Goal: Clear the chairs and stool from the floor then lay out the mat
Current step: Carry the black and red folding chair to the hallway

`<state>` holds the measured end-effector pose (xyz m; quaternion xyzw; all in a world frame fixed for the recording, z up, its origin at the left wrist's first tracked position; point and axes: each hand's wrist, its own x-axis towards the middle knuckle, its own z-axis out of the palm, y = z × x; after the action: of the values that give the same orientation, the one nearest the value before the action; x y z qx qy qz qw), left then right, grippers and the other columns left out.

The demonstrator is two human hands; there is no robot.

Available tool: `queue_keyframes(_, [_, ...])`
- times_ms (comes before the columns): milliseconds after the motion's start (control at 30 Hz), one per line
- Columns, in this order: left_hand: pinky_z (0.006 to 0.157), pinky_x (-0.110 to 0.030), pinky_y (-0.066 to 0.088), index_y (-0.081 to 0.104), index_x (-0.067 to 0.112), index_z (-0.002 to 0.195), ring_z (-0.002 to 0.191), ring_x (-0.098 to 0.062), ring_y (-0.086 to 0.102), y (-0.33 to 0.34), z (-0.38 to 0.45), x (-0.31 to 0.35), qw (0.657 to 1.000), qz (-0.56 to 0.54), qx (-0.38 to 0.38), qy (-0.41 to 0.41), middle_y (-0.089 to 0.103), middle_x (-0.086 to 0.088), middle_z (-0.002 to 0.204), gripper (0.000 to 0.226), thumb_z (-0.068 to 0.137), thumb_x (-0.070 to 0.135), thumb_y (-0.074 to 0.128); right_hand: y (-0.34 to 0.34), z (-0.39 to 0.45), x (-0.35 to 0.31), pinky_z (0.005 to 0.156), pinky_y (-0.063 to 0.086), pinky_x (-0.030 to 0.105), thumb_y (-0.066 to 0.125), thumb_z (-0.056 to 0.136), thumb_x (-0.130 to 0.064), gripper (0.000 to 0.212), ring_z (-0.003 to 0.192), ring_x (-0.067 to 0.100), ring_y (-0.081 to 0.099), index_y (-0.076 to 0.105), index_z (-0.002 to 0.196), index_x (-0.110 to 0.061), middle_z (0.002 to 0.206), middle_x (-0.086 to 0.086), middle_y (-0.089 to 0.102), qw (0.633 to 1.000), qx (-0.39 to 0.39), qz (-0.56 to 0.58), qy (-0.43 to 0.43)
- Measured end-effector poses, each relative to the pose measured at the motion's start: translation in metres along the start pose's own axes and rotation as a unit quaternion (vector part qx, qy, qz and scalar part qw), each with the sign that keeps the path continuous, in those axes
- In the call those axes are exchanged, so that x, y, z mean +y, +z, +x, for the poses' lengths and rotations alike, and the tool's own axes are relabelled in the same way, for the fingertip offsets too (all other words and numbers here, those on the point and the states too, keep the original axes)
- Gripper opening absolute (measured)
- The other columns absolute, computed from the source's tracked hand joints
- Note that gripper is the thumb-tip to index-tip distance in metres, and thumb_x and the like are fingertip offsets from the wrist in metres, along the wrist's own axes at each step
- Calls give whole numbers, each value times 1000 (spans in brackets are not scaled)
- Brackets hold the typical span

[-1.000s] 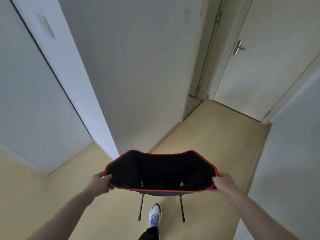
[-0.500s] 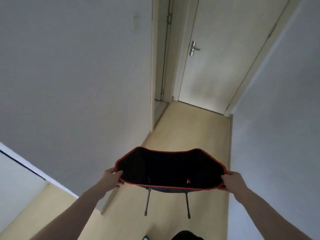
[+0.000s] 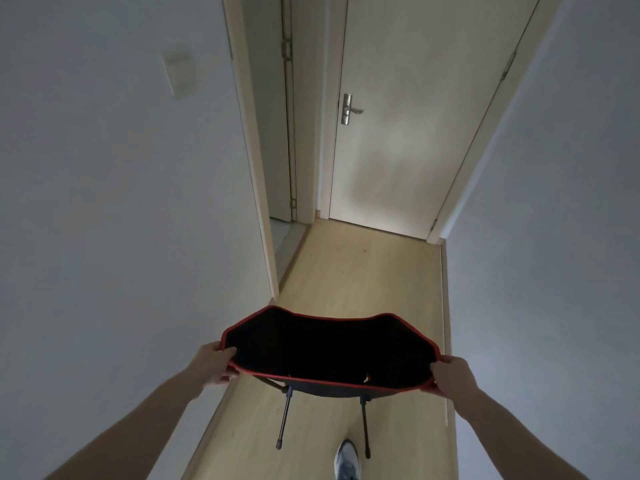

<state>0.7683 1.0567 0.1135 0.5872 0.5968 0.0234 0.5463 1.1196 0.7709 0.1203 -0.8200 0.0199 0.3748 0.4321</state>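
Both hands, left (image 3: 213, 363) and right (image 3: 453, 375), gripping chair (image 3: 329, 348) edges.

No text, label, brand, number or sign can be read anywhere in the head view. The folding chair (image 3: 330, 355) shows only plain black fabric with red piping, the closed door (image 3: 412, 133) and its metal handle (image 3: 347, 109) carry no markings, the wall switch plate (image 3: 180, 74) is blank, and the shoe (image 3: 347, 462) is too small and blurred to show any logo.
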Motion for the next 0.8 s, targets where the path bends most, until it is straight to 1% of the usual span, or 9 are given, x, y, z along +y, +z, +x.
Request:
queue_keyframes(100, [83, -41, 59, 63, 20, 102, 73, -25, 69, 7, 33, 28, 1000, 18, -2, -16, 75, -24, 90, 11, 102, 17, 52, 6, 36, -19, 72, 64, 52, 40, 85, 18, 36, 84, 42, 73, 63, 107, 3, 99, 24, 70, 1000, -8, 5, 8])
queue_keyframes(200, [82, -40, 59, 64, 17, 109, 75, -25, 70, 17, 77, 55, 999, 28, -9, -33, 75, -21, 91, 14, 101, 15, 53, 15, 83, -42, 65, 64, 43, 41, 85, 17, 37, 84, 41, 73, 62, 114, 5, 98, 24, 70, 1000, -24, 2, 16])
queue_keyframes(267, [81, -40, 60, 64, 14, 114, 80, -28, 72, 20, 101, 69, 998, 34, -10, -49, 76, -19, 92, 17, 100, 13, 54, 22, 105, -54, 63, 64, 40, 41, 85, 16, 41, 84, 41, 73, 61, 120, 6, 98, 24, 70, 999, -23, 11, 29])
queue_keyframes(367, [73, -35, 60, 60, 15, 122, 91, -30, 73, 24, 137, 92, 997, 34, -10, -68, 76, -15, 93, 23, 100, 11, 55, 33, 136, -71, 57, 62, 35, 40, 85, 17, 44, 83, 39, 73, 61, 123, 8, 97, 23, 70, 999, -19, 21, 46])
queue_keyframes(433, [72, -34, 58, 58, 13, 127, 88, -28, 73, 25, 166, 108, 997, 38, -16, -67, 75, -13, 93, 28, 99, 10, 55, 42, 158, -81, 57, 62, 34, 40, 85, 17, 46, 84, 37, 73, 60, 125, 7, 98, 22, 70, 998, -11, 28, 52])
queue_keyframes(500, [71, -33, 58, 56, 13, 131, 87, -26, 72, 26, 200, 123, 996, 51, -27, -68, 75, -12, 94, 32, 99, 9, 55, 56, 181, -89, 60, 63, 35, 42, 86, 17, 46, 84, 37, 72, 60, 128, 7, 97, 20, 70, 998, 4, 30, 62])
queue_keyframes(633, [73, -31, 57, 50, 12, 140, 91, -25, 71, 31, 254, 146, 993, 75, -51, -69, 73, -11, 99, 41, 99, 8, 53, 82, 216, -98, 78, 63, 47, 43, 87, 16, 50, 89, 39, 71, 57, 134, 8, 96, 18, 69, 996, 30, 36, 73])
queue_keyframes(700, [73, -32, 57, 47, 12, 143, 92, -26, 71, 35, 291, 152, 991, 81, -59, -83, 72, -12, 101, 44, 100, 7, 53, 99, 240, -98, 79, 62, 44, 45, 88, 14, 49, 91, 37, 71, 56, 135, 6, 98, 17, 70, 995, 39, 38, 81])
queue_keyframes(800, [81, -36, 57, 44, 13, 146, 96, -28, 69, 37, 323, 161, 991, 83, -57, -87, 70, -14, 106, 48, 100, 8, 55, 112, 259, -98, 83, 61, 43, 49, 91, 10, 46, 94, 35, 69, 58, 135, 3, 100, 15, 70, 994, 52, 51, 86])
